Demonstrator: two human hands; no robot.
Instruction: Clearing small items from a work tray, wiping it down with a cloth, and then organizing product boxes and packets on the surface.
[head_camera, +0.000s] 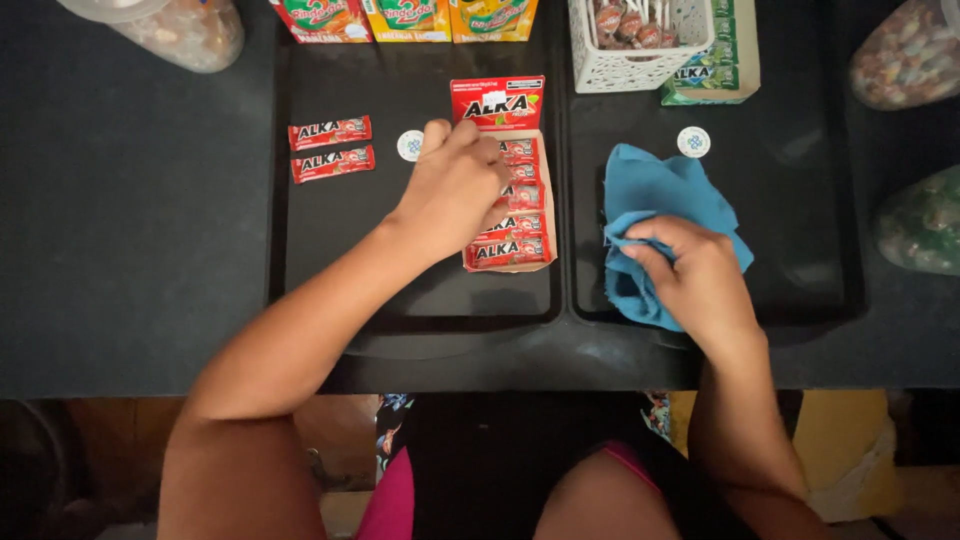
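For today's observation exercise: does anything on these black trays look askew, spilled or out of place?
Nothing is spilled or damaged. Two red candy packs lie loose on the left tray, apart from the open red display box that the left hand reaches into. The right hand presses a crumpled blue cloth.

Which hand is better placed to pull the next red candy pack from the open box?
Left, likely. The left hand is already over the open box of red packs, fingers on them. The right hand is off to the side, gripping the blue cloth.

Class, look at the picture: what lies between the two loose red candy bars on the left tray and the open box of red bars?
In the head view, a small round white sticker lies between the loose bars and the box.
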